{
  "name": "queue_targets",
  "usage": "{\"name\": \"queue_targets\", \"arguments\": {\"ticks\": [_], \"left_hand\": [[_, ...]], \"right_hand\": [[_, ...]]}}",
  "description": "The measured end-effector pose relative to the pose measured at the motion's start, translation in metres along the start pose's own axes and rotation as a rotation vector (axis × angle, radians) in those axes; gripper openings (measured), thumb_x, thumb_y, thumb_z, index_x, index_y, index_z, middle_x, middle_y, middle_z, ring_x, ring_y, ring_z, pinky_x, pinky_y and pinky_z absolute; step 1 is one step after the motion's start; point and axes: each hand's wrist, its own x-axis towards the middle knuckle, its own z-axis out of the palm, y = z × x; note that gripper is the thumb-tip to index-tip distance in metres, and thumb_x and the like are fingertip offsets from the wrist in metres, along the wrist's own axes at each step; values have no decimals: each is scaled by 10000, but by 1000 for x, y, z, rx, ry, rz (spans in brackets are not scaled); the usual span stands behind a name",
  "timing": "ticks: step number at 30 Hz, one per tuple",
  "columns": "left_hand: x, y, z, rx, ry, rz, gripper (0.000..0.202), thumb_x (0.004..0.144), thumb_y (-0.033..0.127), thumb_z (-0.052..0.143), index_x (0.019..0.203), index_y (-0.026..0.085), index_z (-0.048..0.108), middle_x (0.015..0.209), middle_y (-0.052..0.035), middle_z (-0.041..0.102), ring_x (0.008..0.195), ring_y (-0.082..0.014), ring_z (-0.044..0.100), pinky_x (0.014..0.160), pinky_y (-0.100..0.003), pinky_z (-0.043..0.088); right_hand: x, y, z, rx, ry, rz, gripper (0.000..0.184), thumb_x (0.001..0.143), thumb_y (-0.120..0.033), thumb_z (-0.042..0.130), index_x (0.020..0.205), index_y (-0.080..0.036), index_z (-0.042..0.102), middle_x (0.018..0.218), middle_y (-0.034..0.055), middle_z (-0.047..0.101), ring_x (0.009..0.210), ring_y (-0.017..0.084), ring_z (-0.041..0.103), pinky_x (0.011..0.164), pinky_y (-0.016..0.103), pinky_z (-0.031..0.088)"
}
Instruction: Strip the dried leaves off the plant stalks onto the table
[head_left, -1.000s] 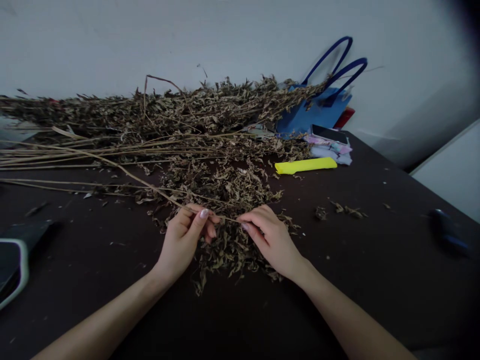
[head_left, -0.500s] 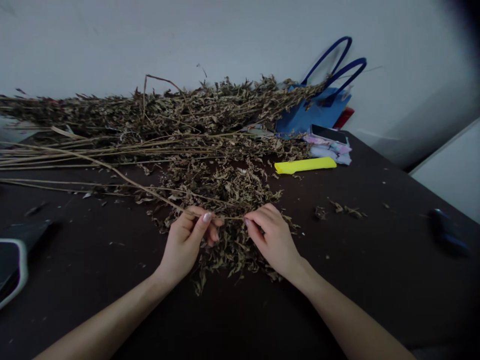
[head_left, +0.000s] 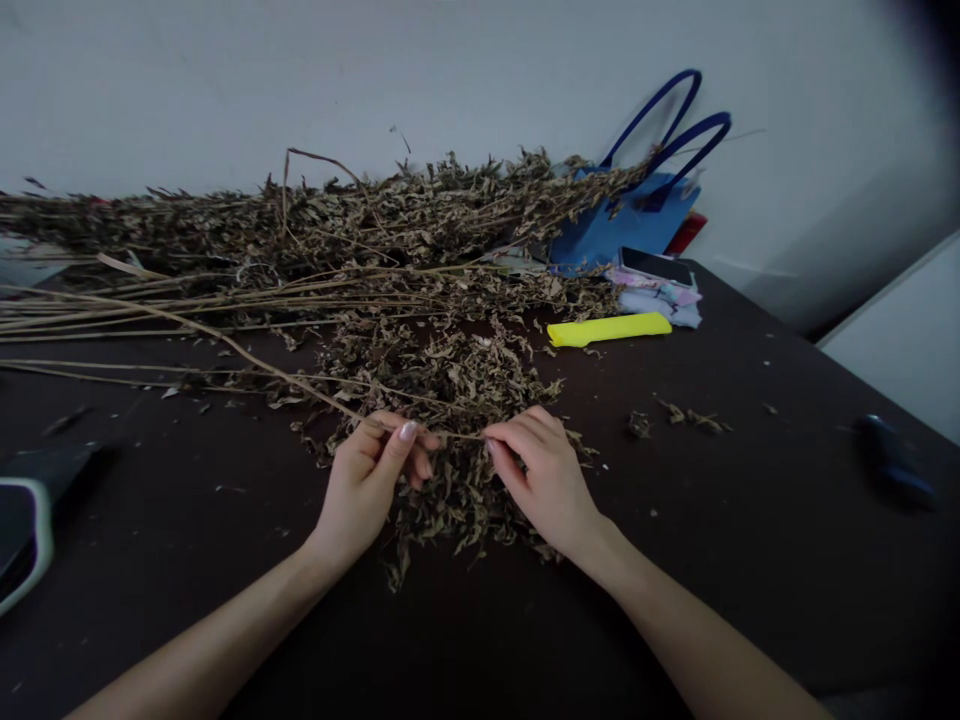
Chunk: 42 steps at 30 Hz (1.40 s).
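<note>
My left hand [head_left: 371,480] pinches a long thin dried stem [head_left: 247,355] that runs up and left across the dark table [head_left: 750,500]. My right hand [head_left: 544,475] pinches the same stem's near end, a short gap to the right of the left hand. Both hands hover over a loose heap of stripped dry leaves [head_left: 450,400]. Behind it lies a big pile of dried leafy branches [head_left: 337,220] along the wall, with bare stalks [head_left: 112,310] stretching off to the left.
A yellow flat object [head_left: 609,328] lies right of the leaf heap. Behind it a phone [head_left: 658,267] rests on folded cloth, with a blue handled bag [head_left: 637,215] against the wall. A dark device with a white rim [head_left: 22,530] sits at the left edge, a dark blurred object [head_left: 892,465] far right.
My right hand slid slightly right along the stem and back; the view shifted down a little. Both hands keep their pinch.
</note>
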Motion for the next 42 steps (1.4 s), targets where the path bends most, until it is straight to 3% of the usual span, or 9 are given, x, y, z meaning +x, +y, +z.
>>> {"name": "queue_targets", "arguments": {"ticks": [8, 13, 30, 42], "left_hand": [[-4, 2, 3, 37, -31, -25, 166, 884, 271, 480, 803, 150, 559, 631, -4, 597, 493, -81, 519, 473, -200, 439], [-4, 3, 4, 33, -35, -27, 170, 885, 264, 479, 793, 144, 558, 601, 6, 582, 492, -78, 515, 477, -195, 434], [-2, -1, 2, -14, 2, -29, 137, 877, 260, 489, 809, 157, 549, 675, -10, 613, 503, -78, 518, 469, -192, 428], [-4, 1, 4, -46, -10, -48, 128, 864, 257, 508, 804, 153, 552, 686, -20, 628, 497, -85, 521, 467, -198, 439]], "right_hand": [[0, -4, -3, 23, 14, 63, 141, 857, -159, 440, 808, -201, 566, 746, 23, 601, 786, 186, 489, 699, 332, 340], [1, -6, -7, 204, 20, 112, 129, 859, -152, 445, 801, -196, 552, 757, 19, 577, 753, 160, 494, 690, 305, 375], [1, -5, -3, 182, 34, -88, 263, 834, -110, 446, 1038, -222, 570, 956, 50, 597, 961, 200, 496, 815, 392, 434], [-1, -3, 0, 113, 1, -82, 243, 867, -130, 448, 1030, -216, 606, 882, 46, 602, 881, 183, 500, 776, 352, 432]]}}
